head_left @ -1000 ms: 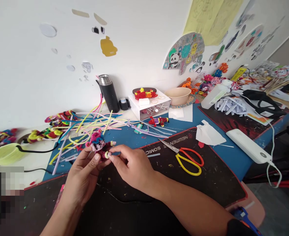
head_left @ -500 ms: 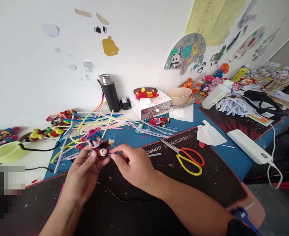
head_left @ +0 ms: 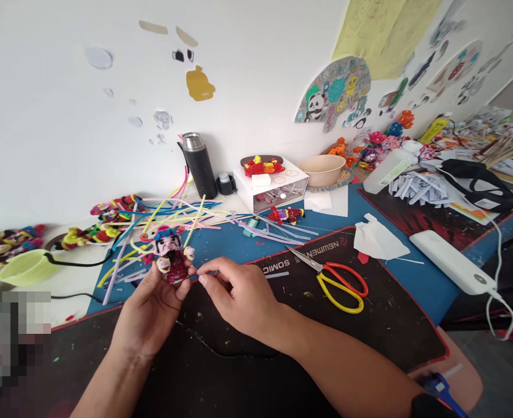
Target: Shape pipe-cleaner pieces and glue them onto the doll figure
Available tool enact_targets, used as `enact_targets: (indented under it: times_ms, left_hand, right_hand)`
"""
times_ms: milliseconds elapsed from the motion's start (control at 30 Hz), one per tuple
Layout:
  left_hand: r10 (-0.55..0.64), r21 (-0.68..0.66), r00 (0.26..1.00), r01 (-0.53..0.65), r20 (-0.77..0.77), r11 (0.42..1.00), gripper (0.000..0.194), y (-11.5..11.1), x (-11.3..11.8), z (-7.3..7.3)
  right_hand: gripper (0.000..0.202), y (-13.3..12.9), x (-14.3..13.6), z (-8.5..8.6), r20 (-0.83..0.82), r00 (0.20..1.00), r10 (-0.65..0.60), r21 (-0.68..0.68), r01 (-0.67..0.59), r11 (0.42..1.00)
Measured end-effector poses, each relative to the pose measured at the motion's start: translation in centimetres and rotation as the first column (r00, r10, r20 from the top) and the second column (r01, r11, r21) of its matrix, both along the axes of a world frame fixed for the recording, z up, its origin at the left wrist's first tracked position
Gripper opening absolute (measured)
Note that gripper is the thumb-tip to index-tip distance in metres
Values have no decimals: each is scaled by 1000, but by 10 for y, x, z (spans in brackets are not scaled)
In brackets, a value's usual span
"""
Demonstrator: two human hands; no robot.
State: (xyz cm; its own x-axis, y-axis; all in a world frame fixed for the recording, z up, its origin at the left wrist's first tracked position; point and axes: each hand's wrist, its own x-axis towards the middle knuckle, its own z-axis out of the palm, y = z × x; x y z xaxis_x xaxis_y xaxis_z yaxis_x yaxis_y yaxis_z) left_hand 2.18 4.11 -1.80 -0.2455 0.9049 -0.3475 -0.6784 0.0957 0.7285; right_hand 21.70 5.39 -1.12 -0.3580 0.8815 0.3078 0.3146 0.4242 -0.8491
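Observation:
A small doll (head_left: 175, 271) with a pink face, a blue and pink headpiece and a dark red body is held upright in my left hand (head_left: 150, 305). The thumb and fingers of that hand are round its lower body. Just right of the doll, my right hand (head_left: 241, 296) has thumb and index finger close together in a pinch; anything between the tips is too small to make out. Scissors (head_left: 323, 270) with one red and one yellow handle lie spread on the black mat (head_left: 282, 313), to the right of my right hand.
Pipe cleaners (head_left: 151, 215) lie in a tangle behind the doll. Farther back stand a black flask (head_left: 200, 168), a white box (head_left: 256, 197) and a beige bowl (head_left: 323, 170). A green bowl (head_left: 25, 269) is at left, a white power strip (head_left: 452, 261) at right.
The doll has been turned in my left hand, so its face and front now show toward the camera. The view has shifted slightly. My right hand keeps its pinch beside the doll.

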Motion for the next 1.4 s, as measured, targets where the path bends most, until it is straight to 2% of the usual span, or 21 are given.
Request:
enact_targets:
  times_ms: [233,533,767,1000,1400]
  left_hand:
    - [-14,-16,1000,14,-5,1000,22,0,1,2]
    - [-25,10,1000,25,17,1000,16,0,0,2]
    - [-22,-4,999,22,35,1000,20,0,0,3]
    - [-47,21,997,46,56,999,24,0,-4,-3]
    - [-66,24,998,66,-8,998,25,-1,0,-4]
  right_hand:
    - [24,-1,-1,0,-36,999,0,-5,0,1000]
    - [26,0,-1,-1,-29,1000,-4,-9,4,1000]
    - [25,-1,-1,-2,-34,999,-3,-19,2,1000]
    - [25,-1,-1,0,-27,1000,4,-25,-5,1000]
    - [30,-2,0,0,-14,1000,-9,-11,9,1000]
